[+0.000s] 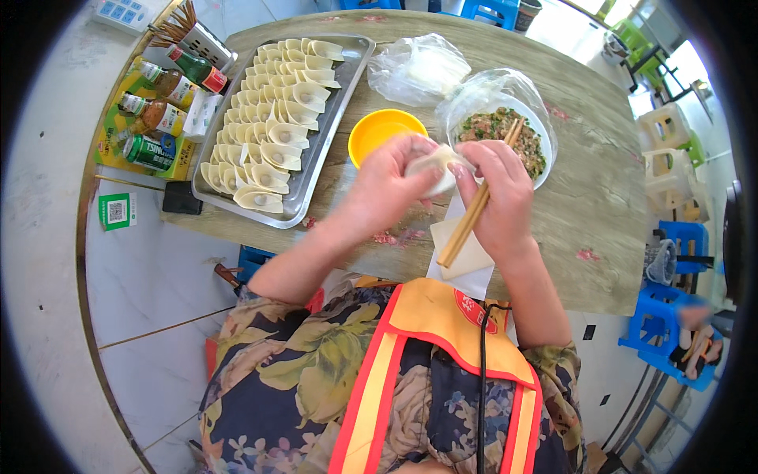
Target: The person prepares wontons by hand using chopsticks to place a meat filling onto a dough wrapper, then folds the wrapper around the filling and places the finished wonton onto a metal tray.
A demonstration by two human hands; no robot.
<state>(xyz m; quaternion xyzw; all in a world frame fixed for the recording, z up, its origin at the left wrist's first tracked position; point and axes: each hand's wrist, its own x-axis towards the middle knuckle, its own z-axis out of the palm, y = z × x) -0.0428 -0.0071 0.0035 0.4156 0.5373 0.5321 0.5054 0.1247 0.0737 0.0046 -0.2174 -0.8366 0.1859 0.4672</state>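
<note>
My left hand (388, 183) and the fingertips of my right hand (503, 198) pinch a pale wonton wrapper (437, 172) between them, partly folded; any filling inside is hidden. A pair of wooden chopsticks (465, 231) is also gripped in my right hand, slanting down towards me. Behind the hands stands a white bowl lined with clear plastic, holding minced meat with chopped greens (471, 127). A yellow bowl (364, 133) sits just beyond my left hand. Flat wrappers (456, 246) lie on white paper under my right wrist.
A metal tray (334, 151) on the left bears rows of folded wontons (287, 136). Beyond the yellow bowl lies a clear plastic bag (420, 68) with pale contents. Bottles (163, 118), a green can (148, 152) and a chopstick holder (207, 46) line the left side. Blue stools (651, 317) stand right.
</note>
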